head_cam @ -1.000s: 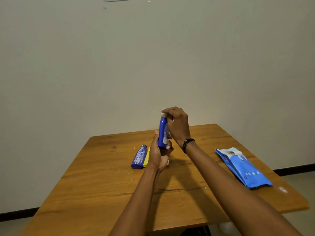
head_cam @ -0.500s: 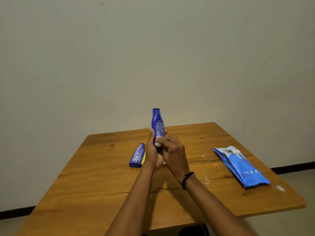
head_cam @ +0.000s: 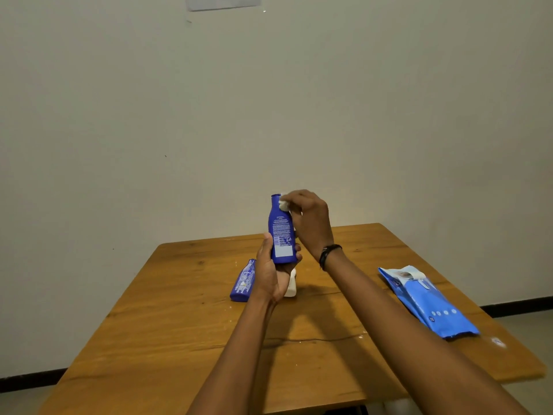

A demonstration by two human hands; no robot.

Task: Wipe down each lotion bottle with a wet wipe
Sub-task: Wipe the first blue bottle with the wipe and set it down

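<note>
At centre frame, above the table [head_cam: 299,369], the left hand [head_cam: 273,272] wraps the base of the upright blue lotion bottle [head_cam: 281,232]. The right hand [head_cam: 311,220] pinches a white wet wipe [head_cam: 283,205] against the neck. The bottle appears light, rigid and smooth; dampness may make it slippery, so a low, full grip is advised. Behind lie a second blue bottle [head_cam: 244,281] and a white object [head_cam: 291,286]. The wipes pack [head_cam: 428,301] lies at right.
</note>
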